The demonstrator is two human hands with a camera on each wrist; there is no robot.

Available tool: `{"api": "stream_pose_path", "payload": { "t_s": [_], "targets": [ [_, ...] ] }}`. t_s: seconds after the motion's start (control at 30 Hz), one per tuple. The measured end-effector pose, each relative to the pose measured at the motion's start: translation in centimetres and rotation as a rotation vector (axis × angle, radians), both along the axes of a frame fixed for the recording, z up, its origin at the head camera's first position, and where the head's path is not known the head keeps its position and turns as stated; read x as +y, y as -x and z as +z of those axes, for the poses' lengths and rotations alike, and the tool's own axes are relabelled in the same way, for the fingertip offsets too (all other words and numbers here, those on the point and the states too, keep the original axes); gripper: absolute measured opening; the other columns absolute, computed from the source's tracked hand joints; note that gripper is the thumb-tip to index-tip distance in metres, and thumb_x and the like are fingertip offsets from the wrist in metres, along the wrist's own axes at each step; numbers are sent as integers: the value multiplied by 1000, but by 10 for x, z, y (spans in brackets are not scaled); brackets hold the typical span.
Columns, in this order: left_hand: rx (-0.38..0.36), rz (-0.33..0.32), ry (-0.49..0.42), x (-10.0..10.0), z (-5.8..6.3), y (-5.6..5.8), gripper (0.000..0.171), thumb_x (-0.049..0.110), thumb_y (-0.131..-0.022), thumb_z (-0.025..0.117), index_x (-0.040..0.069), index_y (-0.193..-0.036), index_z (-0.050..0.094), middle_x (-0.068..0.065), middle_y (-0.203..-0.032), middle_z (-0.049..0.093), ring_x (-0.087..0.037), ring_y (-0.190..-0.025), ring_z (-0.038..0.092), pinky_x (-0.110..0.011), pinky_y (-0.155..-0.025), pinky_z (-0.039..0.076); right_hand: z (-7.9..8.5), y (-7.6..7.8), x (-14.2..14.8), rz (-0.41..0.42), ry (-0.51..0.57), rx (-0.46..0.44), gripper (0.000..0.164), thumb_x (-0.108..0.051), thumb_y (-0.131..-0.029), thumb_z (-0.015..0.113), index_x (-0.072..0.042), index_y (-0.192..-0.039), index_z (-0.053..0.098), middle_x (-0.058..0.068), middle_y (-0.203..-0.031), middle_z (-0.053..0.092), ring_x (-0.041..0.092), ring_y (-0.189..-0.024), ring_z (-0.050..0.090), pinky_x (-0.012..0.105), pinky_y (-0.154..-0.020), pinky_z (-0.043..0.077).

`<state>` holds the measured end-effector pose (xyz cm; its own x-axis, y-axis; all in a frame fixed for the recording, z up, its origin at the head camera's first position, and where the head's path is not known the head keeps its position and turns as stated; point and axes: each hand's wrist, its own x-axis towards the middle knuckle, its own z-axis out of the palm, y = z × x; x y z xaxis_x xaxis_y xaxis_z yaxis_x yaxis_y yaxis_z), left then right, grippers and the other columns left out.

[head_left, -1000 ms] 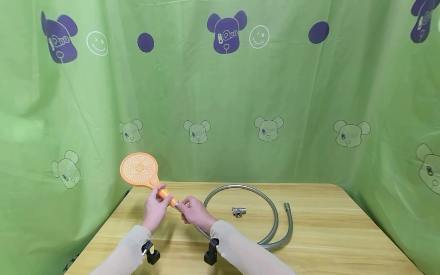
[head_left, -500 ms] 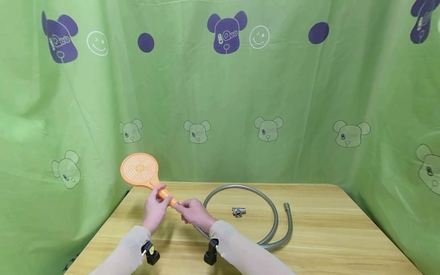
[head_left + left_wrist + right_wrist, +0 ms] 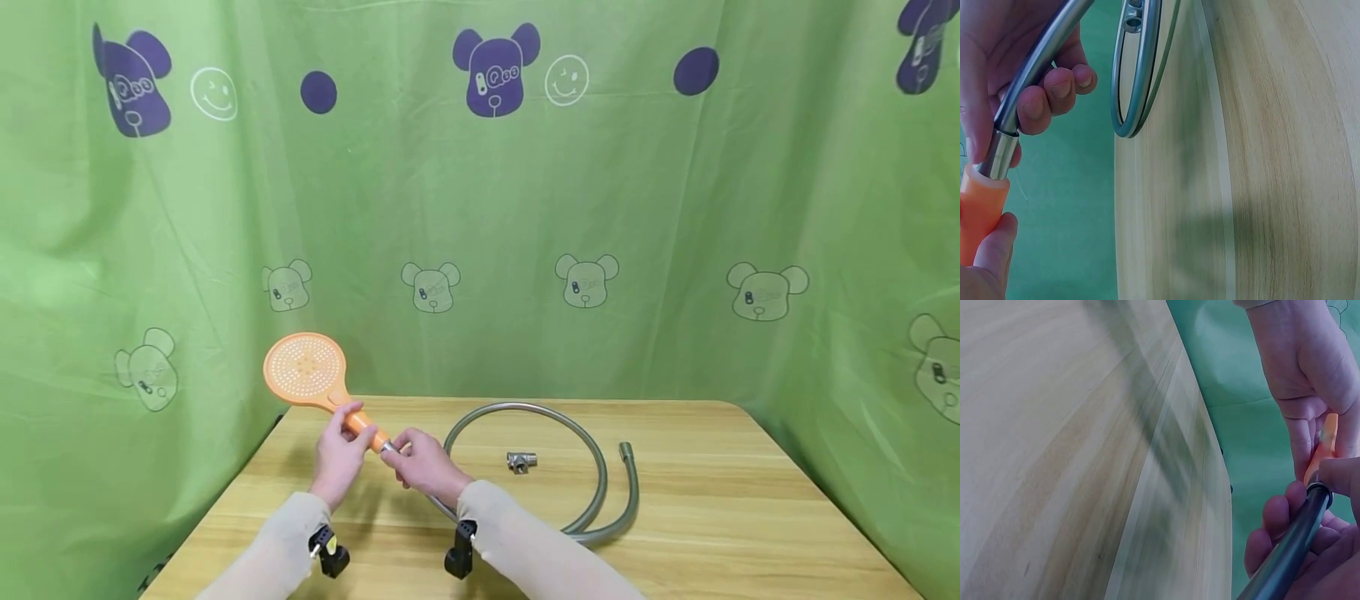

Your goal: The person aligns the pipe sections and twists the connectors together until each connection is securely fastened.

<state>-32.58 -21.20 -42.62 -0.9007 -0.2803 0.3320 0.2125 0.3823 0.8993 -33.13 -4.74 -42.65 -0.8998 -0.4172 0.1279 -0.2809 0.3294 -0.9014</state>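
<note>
Since the previous head frame, your right hand (image 3: 429, 467) has shifted its thumb slightly, baring the metal collar (image 3: 999, 155) it had covered. That hand pinches the collar between thumb and finger, its remaining fingers curled below the grey hose (image 3: 603, 479). Your left hand (image 3: 339, 458) grips the handle of the orange shower head (image 3: 304, 367), held up at the counter's (image 3: 712, 517) left side, its disc towards the far left. The collar meets the handle's near end. To the right, the hose loops around a small metal fitting (image 3: 521, 462).
</note>
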Motion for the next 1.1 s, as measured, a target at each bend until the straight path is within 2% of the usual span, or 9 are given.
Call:
{"api": "stream_pose_path", "payload": {
  "t_s": [0.37,0.6,0.77,0.9,1.1],
  "targets": [
    [-4,8,3,0,1,-1,48,12,-94,70,12,-139,53,-20,-111,66,-24,-95,65,-22,-70,54,-2,4,-1,1,-4,26,29,-30,-104,55,-10,-89,70,-2,-61,55,10,-53,51,23,-49,39],
    [-4,9,9,0,1,2,50,13,-94,69,12,-141,52,-20,-113,65,-27,-99,64,-23,-72,54,-3,2,-2,-49,23,-18,24,-34,-102,59,-10,-99,59,-2,-62,57,12,-53,53,23,-50,43],
    [0,-2,-1,0,1,2,50,12,-95,69,11,-141,51,-21,-114,64,-26,-99,65,-22,-73,54,-1,1,0,-58,17,-11,29,-37,-96,68,-10,-98,56,1,-67,61,13,-57,55,25,-51,43],
    [5,-9,-6,0,1,0,49,11,-95,69,10,-141,51,-22,-114,64,-25,-99,65,-20,-73,54,-1,1,3,-26,26,7,30,-29,-90,76,-9,-96,55,3,-72,62,13,-59,57,25,-51,46],
    [9,3,2,1,1,0,50,11,-94,69,10,-141,52,-21,-113,65,-25,-96,66,-20,-73,54,-1,0,2,-13,43,27,23,-21,-91,75,-9,-92,55,2,-68,62,12,-56,56,24,-49,47]
  ]
}}
